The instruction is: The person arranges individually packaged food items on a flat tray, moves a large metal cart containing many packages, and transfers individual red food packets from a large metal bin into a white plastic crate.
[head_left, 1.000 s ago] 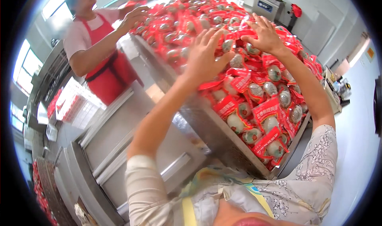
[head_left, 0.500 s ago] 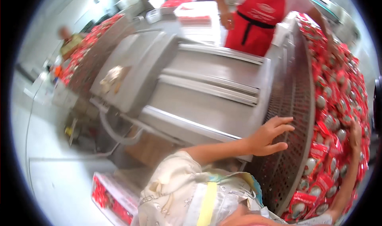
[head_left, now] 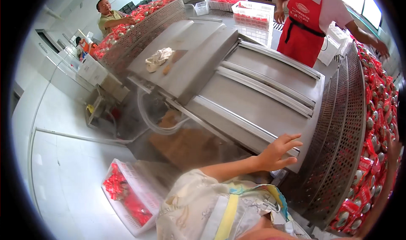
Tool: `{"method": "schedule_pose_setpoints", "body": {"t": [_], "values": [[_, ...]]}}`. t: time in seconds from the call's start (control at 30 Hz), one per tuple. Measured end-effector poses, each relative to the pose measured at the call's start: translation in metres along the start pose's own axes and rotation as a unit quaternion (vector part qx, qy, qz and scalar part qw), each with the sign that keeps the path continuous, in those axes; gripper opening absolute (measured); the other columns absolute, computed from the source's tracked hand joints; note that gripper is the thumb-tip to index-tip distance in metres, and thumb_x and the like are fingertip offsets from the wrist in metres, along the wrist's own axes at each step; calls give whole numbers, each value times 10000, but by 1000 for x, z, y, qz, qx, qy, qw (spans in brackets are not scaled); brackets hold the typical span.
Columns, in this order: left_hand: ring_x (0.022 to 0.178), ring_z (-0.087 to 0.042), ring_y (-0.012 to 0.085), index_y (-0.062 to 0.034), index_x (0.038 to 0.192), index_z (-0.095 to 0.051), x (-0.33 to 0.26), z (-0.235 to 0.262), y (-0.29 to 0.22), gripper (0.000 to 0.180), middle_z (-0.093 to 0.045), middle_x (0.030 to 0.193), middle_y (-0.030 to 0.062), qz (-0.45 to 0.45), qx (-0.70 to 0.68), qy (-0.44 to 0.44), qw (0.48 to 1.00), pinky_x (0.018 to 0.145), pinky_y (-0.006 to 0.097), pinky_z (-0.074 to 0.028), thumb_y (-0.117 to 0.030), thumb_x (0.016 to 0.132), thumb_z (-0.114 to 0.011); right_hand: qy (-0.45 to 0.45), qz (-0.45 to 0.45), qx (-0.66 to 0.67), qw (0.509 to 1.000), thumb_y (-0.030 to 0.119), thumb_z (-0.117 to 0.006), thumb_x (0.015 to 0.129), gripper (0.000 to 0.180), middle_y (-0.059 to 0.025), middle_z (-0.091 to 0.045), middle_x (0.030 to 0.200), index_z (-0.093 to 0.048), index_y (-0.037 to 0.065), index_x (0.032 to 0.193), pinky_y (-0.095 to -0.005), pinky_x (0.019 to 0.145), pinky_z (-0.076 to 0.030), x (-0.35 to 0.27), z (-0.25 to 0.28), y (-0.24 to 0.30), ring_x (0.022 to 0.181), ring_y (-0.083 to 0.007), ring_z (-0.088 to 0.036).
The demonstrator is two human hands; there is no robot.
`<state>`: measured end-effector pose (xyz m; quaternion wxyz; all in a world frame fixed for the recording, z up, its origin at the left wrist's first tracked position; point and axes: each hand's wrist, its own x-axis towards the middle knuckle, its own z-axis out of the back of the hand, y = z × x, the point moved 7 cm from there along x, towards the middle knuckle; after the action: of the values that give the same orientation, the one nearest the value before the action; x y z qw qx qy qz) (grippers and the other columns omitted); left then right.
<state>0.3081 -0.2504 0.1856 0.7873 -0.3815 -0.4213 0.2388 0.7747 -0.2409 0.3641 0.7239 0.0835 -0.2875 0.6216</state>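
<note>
One open left hand [head_left: 277, 151], fingers spread, rests on the grey steel machine lid [head_left: 253, 100]. Right hand unseen. Red packets [head_left: 378, 126] fill the perforated tray [head_left: 342, 126] at three o'clock; red-aproned person [head_left: 308, 20] at twelve.

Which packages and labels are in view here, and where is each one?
Red packets: heaped in the perforated steel tray at right, small red pouches with round pale windows.
White crate: on the floor, lower left, holding red packets.
Apron emblem: pale oval on a co-worker's red apron, top.
</note>
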Motion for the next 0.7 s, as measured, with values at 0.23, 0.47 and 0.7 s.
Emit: {"method": "schedule_pose_setpoints", "body": {"t": [0.23,0.47,0.7], "values": [[1190,-410,350,-56,1194,-505,-96,100,1,479,-414,1326,176,43,62,-75,994,993,414,-325,-377,844,-565,-22,334,300,893,552,-617,744,765,-147,-394,1358,-443,42,1287,-409,984,-364,-16,197,386,1235,-287,-397],[1223,-406,318,-47,1171,-527,-200,191,-1,478,-422,1326,172,131,118,-185,967,1004,383,-323,-417,869,-535,-165,384,319,850,465,-566,782,669,-140,-404,1352,-440,47,1290,-393,974,-367,38,250,501,1231,-273,-402],[1192,-428,333,-62,1166,-543,-259,230,-40,421,-438,1312,174,162,242,-269,918,986,399,-344,-351,860,-555,-431,180,294,834,377,-515,821,578,-134,-414,1346,-436,53,1293,-376,963,-369,193,306,389,1226,-260,-407]]}}
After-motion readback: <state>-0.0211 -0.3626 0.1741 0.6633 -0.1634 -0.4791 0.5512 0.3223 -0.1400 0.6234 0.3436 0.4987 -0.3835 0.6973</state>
